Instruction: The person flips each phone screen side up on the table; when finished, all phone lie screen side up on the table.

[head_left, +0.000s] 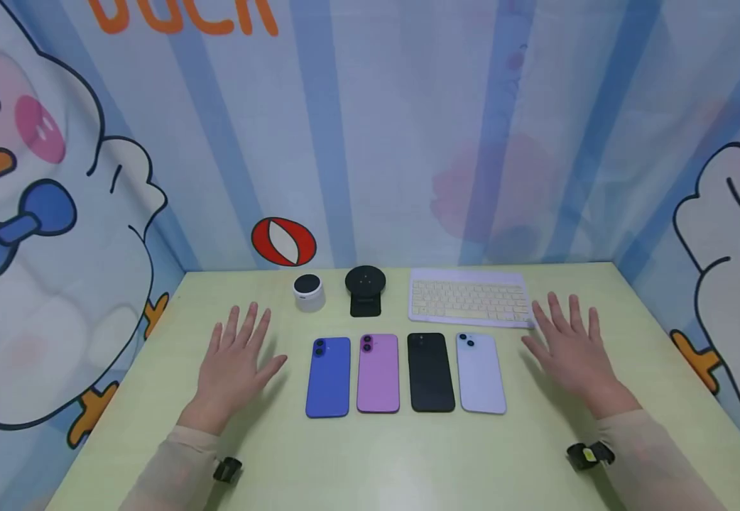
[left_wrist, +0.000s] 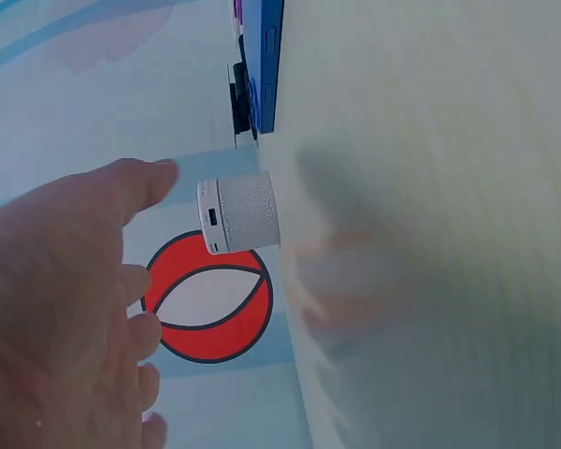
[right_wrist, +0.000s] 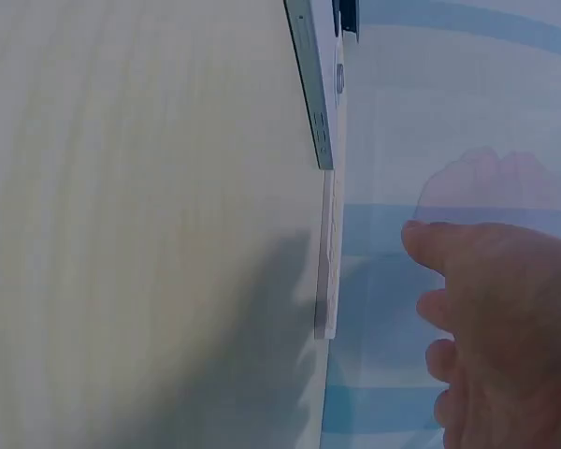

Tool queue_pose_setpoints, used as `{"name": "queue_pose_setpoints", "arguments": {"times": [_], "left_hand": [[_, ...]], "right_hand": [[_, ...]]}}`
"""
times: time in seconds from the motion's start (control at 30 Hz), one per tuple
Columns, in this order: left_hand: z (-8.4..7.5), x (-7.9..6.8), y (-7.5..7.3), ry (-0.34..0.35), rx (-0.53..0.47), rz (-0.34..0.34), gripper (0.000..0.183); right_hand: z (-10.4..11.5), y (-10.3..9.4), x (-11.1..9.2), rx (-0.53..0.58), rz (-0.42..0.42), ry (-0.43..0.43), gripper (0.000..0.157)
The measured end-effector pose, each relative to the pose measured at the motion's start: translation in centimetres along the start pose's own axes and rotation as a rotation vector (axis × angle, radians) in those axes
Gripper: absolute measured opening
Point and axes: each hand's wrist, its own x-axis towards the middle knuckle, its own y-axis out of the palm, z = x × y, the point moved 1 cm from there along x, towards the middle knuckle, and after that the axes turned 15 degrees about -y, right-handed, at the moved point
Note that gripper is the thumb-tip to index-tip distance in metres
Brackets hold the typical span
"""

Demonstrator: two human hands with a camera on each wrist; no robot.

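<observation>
Four phones lie face down in a row on the pale green table (head_left: 408,461): blue (head_left: 328,376), purple (head_left: 378,372), black (head_left: 430,371) and light lavender (head_left: 480,371). My left hand (head_left: 237,355) is spread palm down left of the blue phone, fingers straight, holding nothing. My right hand (head_left: 568,348) is spread the same way right of the lavender phone, its fingertips near the keyboard's corner. In the left wrist view my left hand (left_wrist: 65,309) is apart from the table, with the white speaker (left_wrist: 240,213) and the blue phone (left_wrist: 262,56) beyond it. The right wrist view shows my right hand (right_wrist: 505,327) and the lavender phone's edge (right_wrist: 313,84).
Behind the phones stand a small white speaker with a black top (head_left: 309,291), a black round stand (head_left: 365,287) and a pale keyboard (head_left: 469,298). A printed duck backdrop with a red and white circle (head_left: 283,241) walls the table on three sides.
</observation>
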Motion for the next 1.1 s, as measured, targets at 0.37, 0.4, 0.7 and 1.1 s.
{"name": "queue_pose_setpoints", "arguments": {"times": [0.37, 0.4, 0.7, 1.1], "left_hand": [[-0.7, -0.6, -0.1, 0.063, -0.084, 0.087, 0.086], [-0.8, -0.7, -0.1, 0.073, -0.098, 0.093, 0.084], [-1.6, -1.6, 0.3, 0.143, -0.18, 0.196, 0.065], [-2.0, -2.3, 1.4, 0.087, -0.3, 0.3, 0.068]], "right_hand": [[6.1, 0.3, 3.8, 0.061, -0.095, -0.168, 0.046], [6.7, 0.5, 4.2, 0.073, -0.098, -0.182, 0.045], [12.3, 2.1, 7.9, 0.19, -0.03, -0.283, 0.041], [17.5, 5.1, 13.2, 0.4, 0.09, -0.433, 0.045]]}}
